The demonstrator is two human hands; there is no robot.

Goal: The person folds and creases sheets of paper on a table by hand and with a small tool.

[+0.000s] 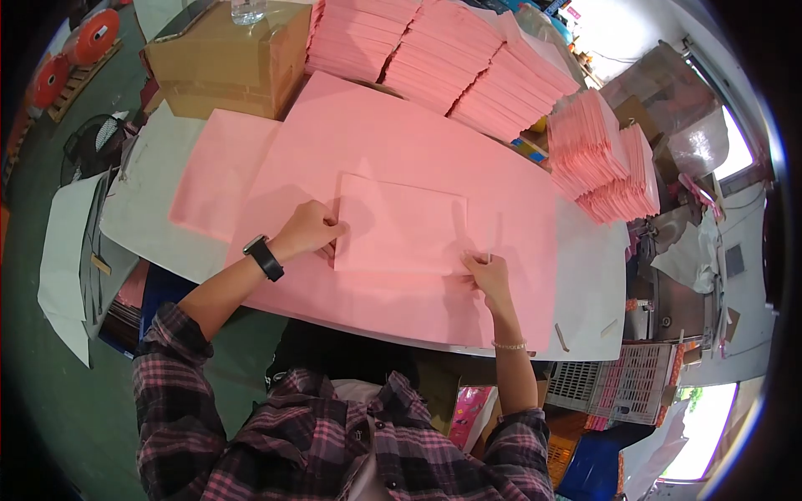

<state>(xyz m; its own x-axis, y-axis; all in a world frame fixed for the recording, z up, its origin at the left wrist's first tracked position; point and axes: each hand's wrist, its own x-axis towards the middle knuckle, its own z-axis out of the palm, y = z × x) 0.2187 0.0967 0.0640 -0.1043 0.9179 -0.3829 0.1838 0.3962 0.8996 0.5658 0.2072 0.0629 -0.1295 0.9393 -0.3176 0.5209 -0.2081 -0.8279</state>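
Note:
A folded pink sheet (401, 227) lies over a large pink sheet (393, 313) spread on the white table. My left hand (311, 229), with a black watch on the wrist, pinches the folded sheet's left edge between thumb and fingers. At its lower right corner, my right hand (486, 274) grips the edge with closed fingers; a bracelet circles that wrist. Both hands stay low, near the table surface. A flat pink piece (219, 175) rests to the left, partly beside the large sheet.
Tall pink stacks (443, 58) line the table's far side, with smaller stacks (589, 146) at the right. A cardboard box (230, 67) bearing a clear bottle (248, 10) sits at the far left. A grey crate (622, 384) stands beyond the table's near right corner.

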